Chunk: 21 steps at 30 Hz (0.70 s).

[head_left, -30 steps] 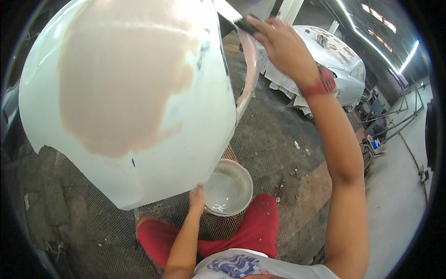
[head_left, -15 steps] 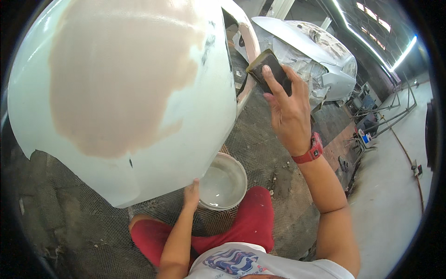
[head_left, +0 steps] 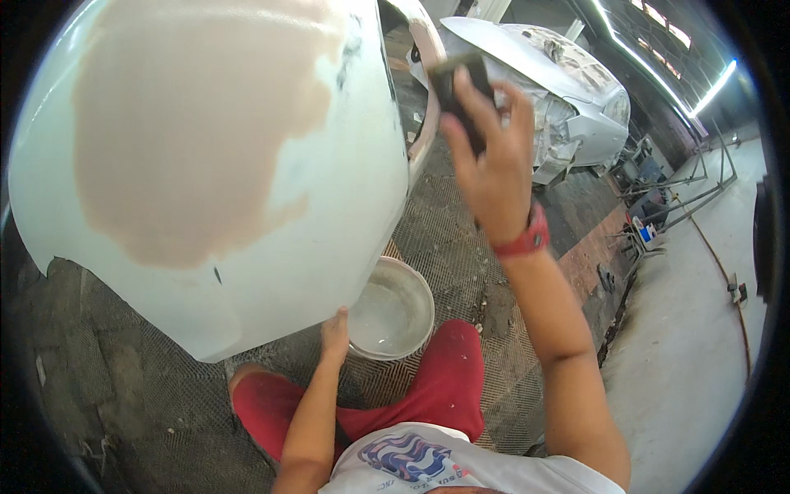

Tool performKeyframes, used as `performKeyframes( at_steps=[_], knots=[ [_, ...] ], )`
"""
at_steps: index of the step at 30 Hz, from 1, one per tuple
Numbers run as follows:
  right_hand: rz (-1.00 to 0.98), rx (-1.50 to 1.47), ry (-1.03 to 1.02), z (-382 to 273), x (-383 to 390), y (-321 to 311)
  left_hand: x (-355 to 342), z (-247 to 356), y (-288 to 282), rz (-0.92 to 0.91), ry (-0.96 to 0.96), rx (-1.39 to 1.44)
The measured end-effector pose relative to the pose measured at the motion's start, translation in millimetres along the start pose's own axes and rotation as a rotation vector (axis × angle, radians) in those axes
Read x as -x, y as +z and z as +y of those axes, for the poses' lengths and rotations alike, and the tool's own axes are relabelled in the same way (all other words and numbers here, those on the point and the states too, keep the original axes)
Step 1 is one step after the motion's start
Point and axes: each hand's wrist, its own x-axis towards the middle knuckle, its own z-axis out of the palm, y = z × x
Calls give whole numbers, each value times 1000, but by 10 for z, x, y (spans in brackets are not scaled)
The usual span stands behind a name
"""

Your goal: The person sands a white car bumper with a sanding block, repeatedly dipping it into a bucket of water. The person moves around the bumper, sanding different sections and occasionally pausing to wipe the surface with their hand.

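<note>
A large pale car body panel (head_left: 329, 206) with a broad beige-pink patch (head_left: 189, 132) fills the upper left. My left hand (head_left: 334, 336) grips the panel's near edge, thumb along the rim; the fingers beneath are hidden. In my right hand (head_left: 492, 156) is a dark sanding block (head_left: 462, 97) with an olive-coloured end, pinched between thumb and fingers. It overlaps the pinkish curved frame (head_left: 425, 123) at the panel's right side; whether they touch I cannot tell. Motion blurs the right hand slightly.
A round bucket (head_left: 424, 329) of cloudy water stands on the textured floor below the panel, beside my left hand. Behind my right hand is a silver car (head_left: 580, 119), partly masked with sheeting. Metal stands (head_left: 699, 185) lean near the white wall (head_left: 699, 329) at right.
My right hand has moved up and a little left with the sanding block. The left hand keeps its hold on the panel edge, while the whole view has shifted slightly.
</note>
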Motion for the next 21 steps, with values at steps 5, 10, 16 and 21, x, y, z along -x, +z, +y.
performKeyframes(
  at_steps=[5,10,16,21],
  knots=[
    [-7,-77,114,-89,400,141,22,0,11,4,2,43],
    [-11,-84,84,-135,620,91,-134,-251,-77,-9,20,-57],
    [27,-98,127,-1,168,195,5,-63,-30,33,36,-53],
    [32,-52,66,-193,624,67,-80,-294,-68,-43,-17,-118]
  ],
)
